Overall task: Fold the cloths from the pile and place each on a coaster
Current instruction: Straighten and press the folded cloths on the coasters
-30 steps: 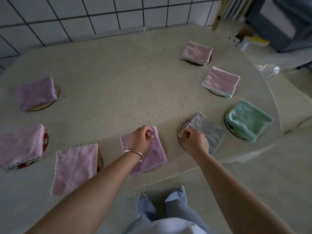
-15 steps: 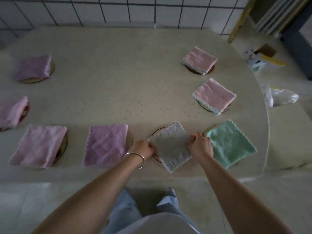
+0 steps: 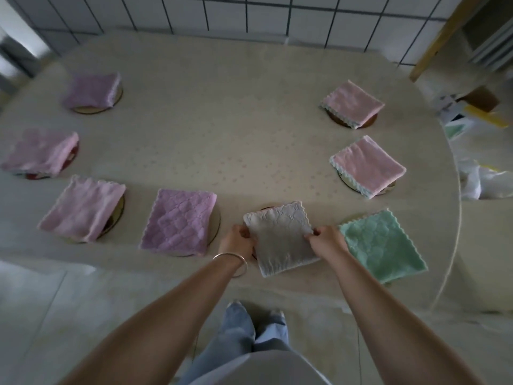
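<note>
From the head view I look down on my two hands at the near edge of the tabletop (image 3: 222, 140), both working one folded grey cloth (image 3: 280, 237). My left hand (image 3: 237, 243), with a metal bangle (image 3: 231, 262) on its wrist, pinches the cloth's left edge with curled fingers; my right hand (image 3: 327, 241) pinches the right edge the same way. The grey cloth lies over a coaster (image 3: 265, 209) of which I see only a thin dark arc beyond the far edge. Just to the right lies a folded green cloth (image 3: 383, 245), close to my right hand. To the left sits a folded purple quilted cloth (image 3: 179, 220) on a round coaster, then a pink cloth (image 3: 82, 207) on another. Further left and back are a second pink cloth (image 3: 41, 154) and a lilac cloth (image 3: 93, 90), each on a coaster. On the right side, well apart from my hands, two pink cloths (image 3: 352, 102) with pale scalloped hems rest on their coasters. A white tiled wall (image 3: 249, 15) rises behind the tabletop.
</note>
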